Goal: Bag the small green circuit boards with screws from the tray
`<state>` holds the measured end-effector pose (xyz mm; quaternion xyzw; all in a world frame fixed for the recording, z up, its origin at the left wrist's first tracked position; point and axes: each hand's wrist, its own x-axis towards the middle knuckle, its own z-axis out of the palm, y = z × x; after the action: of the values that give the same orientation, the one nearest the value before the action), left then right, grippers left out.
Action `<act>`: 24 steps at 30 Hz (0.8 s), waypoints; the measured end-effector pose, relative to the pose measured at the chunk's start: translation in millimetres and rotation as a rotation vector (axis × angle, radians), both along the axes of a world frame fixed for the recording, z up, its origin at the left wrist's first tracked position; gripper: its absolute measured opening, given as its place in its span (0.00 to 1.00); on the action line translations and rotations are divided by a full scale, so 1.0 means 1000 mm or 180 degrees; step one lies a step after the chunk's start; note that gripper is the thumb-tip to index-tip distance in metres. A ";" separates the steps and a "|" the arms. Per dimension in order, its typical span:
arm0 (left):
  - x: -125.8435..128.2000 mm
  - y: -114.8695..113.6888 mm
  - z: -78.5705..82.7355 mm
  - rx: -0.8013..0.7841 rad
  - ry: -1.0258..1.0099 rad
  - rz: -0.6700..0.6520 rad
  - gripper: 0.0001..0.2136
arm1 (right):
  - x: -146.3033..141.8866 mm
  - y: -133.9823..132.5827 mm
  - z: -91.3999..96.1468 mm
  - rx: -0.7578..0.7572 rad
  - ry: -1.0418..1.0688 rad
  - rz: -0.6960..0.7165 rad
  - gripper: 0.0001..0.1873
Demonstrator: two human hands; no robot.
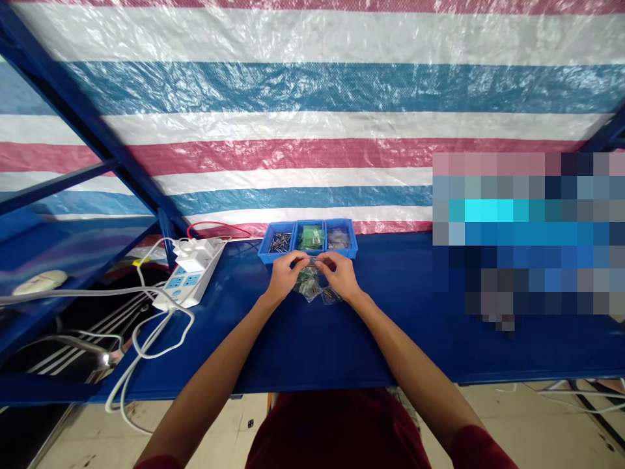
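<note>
My left hand [284,276] and my right hand [340,273] face each other above the table, fingertips pinched on a small clear plastic bag [312,262] between them. Just below lie several small clear packets with greenish contents [307,286]. Another clear packet [330,296] with small dark pieces inside rests under my right hand. Directly behind my hands stand three blue bins side by side. The left bin [267,256] has loose metal screw-like pieces [280,242], the middle one green packets [310,237], the right one clear bags [338,239].
A white power strip [195,273] with plugged-in adapters and looping white cables [141,348] lies on the left of the blue table [317,352]. Blue metal frame bars [88,117] rise at the left. A striped plastic sheet [293,85] hangs behind. The right side is blurred out.
</note>
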<state>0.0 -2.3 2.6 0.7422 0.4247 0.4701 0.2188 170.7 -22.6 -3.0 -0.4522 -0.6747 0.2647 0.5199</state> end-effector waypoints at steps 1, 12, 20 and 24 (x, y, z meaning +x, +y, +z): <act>0.000 -0.001 0.001 -0.0022 -0.0032 -0.0001 0.12 | 0.000 0.000 0.000 -0.0020 -0.0033 0.0040 0.10; 0.000 -0.002 0.004 -0.0489 -0.0184 -0.0188 0.16 | 0.001 0.000 0.000 -0.0228 0.0178 0.0016 0.12; 0.005 -0.008 0.010 -0.0887 -0.0917 -0.0210 0.16 | 0.001 -0.005 -0.006 0.0374 -0.0692 0.0287 0.20; 0.010 -0.009 0.010 -0.1270 -0.1352 -0.0364 0.15 | -0.001 -0.004 -0.008 0.0515 -0.0955 0.0094 0.15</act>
<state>9.7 -11.0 12.8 0.5923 0.4108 0.5090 0.4705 170.0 -26.6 -11.2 -0.4333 -0.7704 0.1466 0.4441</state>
